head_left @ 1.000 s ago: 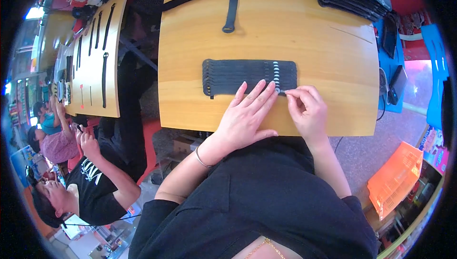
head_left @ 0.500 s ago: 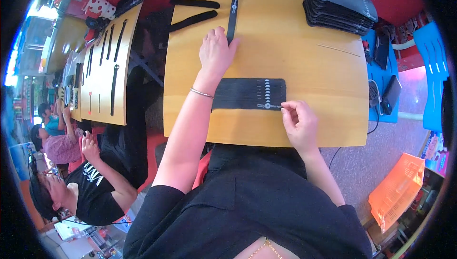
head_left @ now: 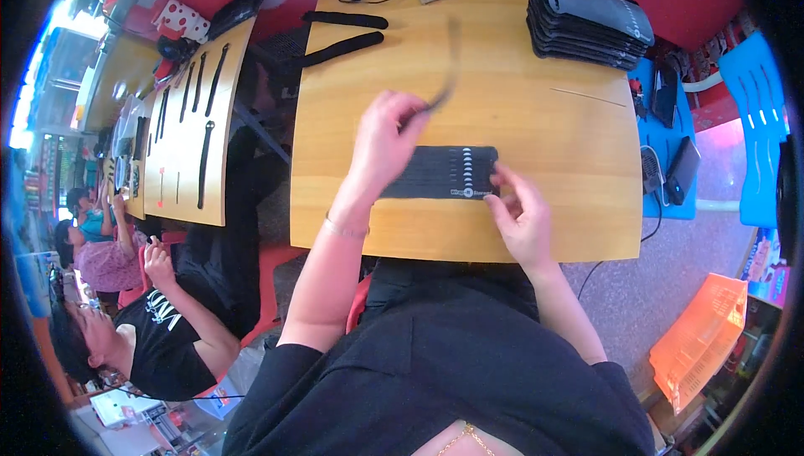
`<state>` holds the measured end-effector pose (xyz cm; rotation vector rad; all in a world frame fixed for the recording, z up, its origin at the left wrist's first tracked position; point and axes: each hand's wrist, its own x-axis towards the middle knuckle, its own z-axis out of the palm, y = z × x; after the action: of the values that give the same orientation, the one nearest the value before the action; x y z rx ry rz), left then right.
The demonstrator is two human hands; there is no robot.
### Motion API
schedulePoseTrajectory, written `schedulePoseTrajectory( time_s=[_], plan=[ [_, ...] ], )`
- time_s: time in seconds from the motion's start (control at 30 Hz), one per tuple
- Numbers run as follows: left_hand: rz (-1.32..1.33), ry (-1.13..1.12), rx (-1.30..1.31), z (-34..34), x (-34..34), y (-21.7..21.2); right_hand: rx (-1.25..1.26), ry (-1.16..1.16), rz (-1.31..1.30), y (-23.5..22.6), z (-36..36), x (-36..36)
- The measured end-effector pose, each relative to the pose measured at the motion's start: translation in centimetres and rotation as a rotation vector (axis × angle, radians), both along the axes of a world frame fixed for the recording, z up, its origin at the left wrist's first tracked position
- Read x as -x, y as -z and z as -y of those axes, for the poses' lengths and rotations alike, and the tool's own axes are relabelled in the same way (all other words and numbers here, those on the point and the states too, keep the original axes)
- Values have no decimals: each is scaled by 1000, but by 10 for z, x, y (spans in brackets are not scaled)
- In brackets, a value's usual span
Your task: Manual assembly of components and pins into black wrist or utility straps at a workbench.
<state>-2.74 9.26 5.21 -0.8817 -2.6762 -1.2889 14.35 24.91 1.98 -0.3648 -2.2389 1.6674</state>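
Head view: one loose dark strap point(head_left: 453, 58) is held by the left hand point(head_left: 394, 125) above the desk point(head_left: 578, 221), its near end pinched between thumb and fingers; the far part is extended away from the person and is blurred, so its outline cannot be read. Just nearer the person, a row of dark straps point(head_left: 431, 173) is laid flat on the desk, overlapped edge to edge, with a column of pale part-round marks near the right end; the left end is hidden by the left hand and forearm. The right hand point(head_left: 523, 213) is placed at the right end of the row, fingers curled and thumb parted from them, with a gap between; whether the straps are pressed by the fingertips cannot be told. Handling, as judged: the loose strap is taken to be light, thin and pliable, since a bend is shown along its length; little risk of breakage is expected, but swing of the free end is likely when it is held by one end only. A pinch across the flat faces near an end is considered adequate, with the second end guided separately. The row is judged easily skewed, nothing binding it being visible; hold is best taken at the short ends, with light downward pressure.
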Motion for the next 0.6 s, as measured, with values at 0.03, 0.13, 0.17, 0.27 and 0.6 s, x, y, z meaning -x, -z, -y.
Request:
schedulePoseTrajectory(
  time_s=[0.03, 0.13, 0.17, 0.27, 0.6],
  plan=[
    [44, 114, -29, 4, -20, -13, 3, -12, 2, -4, 2, 2],
    [121, 355, -28, 18, -59, -28, 747, -31, -171, -22, 4, 6],
    [157, 388, -55, 22, -70, -27, 745, -37, -161, -21, 0, 3],
    [335, 276, -71, 45, -87, -26, 691, -85, -22, -16, -8, -7],
    [829, -93, -356, 108, -100, 7, 461, -129, 218, 3, -6, -30]
  ],
)
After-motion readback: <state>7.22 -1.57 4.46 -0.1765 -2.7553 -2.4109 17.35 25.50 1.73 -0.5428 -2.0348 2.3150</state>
